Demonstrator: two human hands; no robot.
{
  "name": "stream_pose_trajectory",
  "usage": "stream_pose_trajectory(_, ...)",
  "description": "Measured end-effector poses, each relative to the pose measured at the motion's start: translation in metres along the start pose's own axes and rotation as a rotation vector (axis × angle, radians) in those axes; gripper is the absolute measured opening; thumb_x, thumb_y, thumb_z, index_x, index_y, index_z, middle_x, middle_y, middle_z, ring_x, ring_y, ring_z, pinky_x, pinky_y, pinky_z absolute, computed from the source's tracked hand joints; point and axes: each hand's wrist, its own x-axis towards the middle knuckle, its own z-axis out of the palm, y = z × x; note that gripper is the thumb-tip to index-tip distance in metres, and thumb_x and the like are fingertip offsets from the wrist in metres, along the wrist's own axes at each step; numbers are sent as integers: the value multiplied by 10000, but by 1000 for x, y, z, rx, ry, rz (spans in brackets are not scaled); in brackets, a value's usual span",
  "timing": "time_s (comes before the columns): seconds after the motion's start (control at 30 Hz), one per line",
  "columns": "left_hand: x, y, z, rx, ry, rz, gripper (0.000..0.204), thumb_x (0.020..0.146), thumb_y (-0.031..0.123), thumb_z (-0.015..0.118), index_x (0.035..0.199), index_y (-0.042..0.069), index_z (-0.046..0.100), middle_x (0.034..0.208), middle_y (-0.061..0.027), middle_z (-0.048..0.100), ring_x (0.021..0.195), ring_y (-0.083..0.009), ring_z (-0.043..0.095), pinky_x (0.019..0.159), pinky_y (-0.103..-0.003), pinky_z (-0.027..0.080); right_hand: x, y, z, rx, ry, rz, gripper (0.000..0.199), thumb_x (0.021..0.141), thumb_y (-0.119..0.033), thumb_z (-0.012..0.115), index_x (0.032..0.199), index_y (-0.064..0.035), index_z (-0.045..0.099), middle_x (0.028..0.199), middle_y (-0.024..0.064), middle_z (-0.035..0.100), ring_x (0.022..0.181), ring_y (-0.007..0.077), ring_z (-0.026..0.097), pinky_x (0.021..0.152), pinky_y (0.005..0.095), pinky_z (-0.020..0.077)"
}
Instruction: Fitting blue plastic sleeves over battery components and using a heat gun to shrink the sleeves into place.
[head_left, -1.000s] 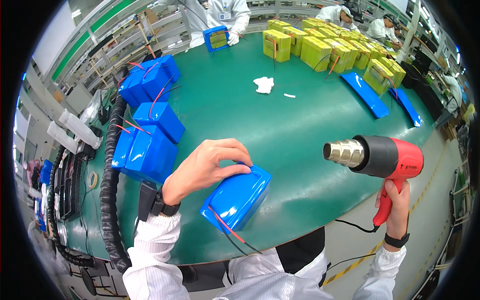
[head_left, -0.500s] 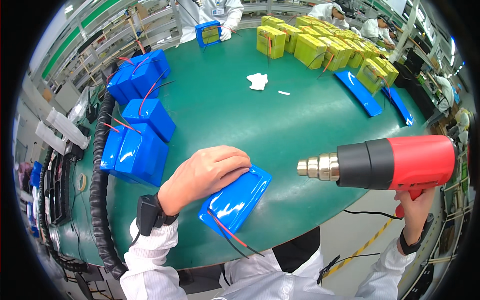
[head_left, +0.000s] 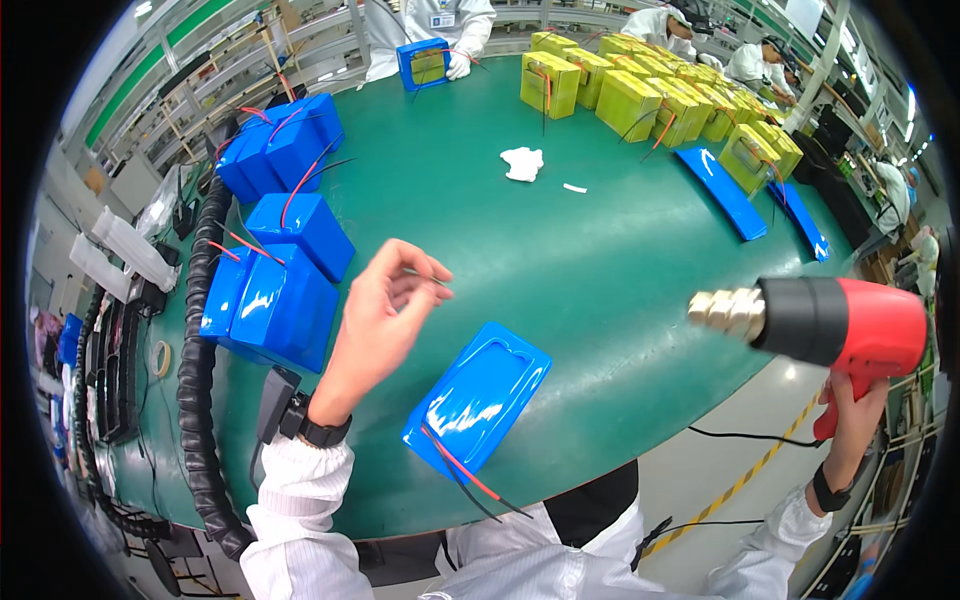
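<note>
My right hand (head_left: 858, 405) is closed around the handle of a red and black heat gun (head_left: 835, 325). Its stepped metal nozzle points left over the table's right part. My left hand (head_left: 385, 310) is raised with loosely curled fingers, thumb apart, and nothing visible in it. Just below and right of that hand, a battery pack in shiny blue wrap (head_left: 480, 400) lies on the green table (head_left: 600, 280), untouched. A recessed outline shows on its upper face. Red and black wires (head_left: 465, 470) come out of its near end.
Several blue-wrapped packs (head_left: 285, 310) stand at the left beside a black corrugated hose (head_left: 200, 380). Yellow-green packs (head_left: 628, 105) are grouped at the far right, near flat blue sleeves (head_left: 725, 195). A crumpled white scrap (head_left: 522, 163) lies mid-table. Across it, a gloved co-worker holds a blue-edged pack (head_left: 425, 65).
My left hand has let go of the blue battery pack and lifted up and left. The heat gun has moved to the right, away from the pack.
</note>
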Motion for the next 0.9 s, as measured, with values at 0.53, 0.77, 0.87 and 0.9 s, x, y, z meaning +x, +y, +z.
stream_pose_trajectory(0.53,20,34,-15,61,-244,-36,265,886,36,708,1125,36,595,1094,-35,617,1019,-105,584,922,-278,488,0,-66,28,-371,-240,-436,680,707,-115,864,1259,2,486,1140,113,600,1019,206,611,909,352,487)
stream_pose_trajectory(0.77,24,26,-15,107,-410,-46,340,868,32,738,1169,26,578,1140,-61,605,1063,-133,590,938,-294,493,-2,-72,27,-404,-332,-512,703,700,-106,884,1269,-1,485,1162,114,610,1022,206,635,866,344,515)
stream_pose_trajectory(0.87,25,22,-16,89,-429,-61,367,867,37,741,1189,27,567,1151,-70,605,1066,-145,596,950,-307,491,-3,-75,25,-424,-378,-489,716,689,-114,896,1264,-5,482,1169,116,606,1029,205,632,874,348,515)
stream_pose_trajectory(0.9,25,21,-15,66,-437,-81,376,868,39,740,1199,27,561,1155,-72,605,1069,-150,599,956,-314,489,-3,-74,25,-429,-376,-487,716,689,-114,896,1264,-5,482,1169,116,606,1029,205,632,874,348,515)
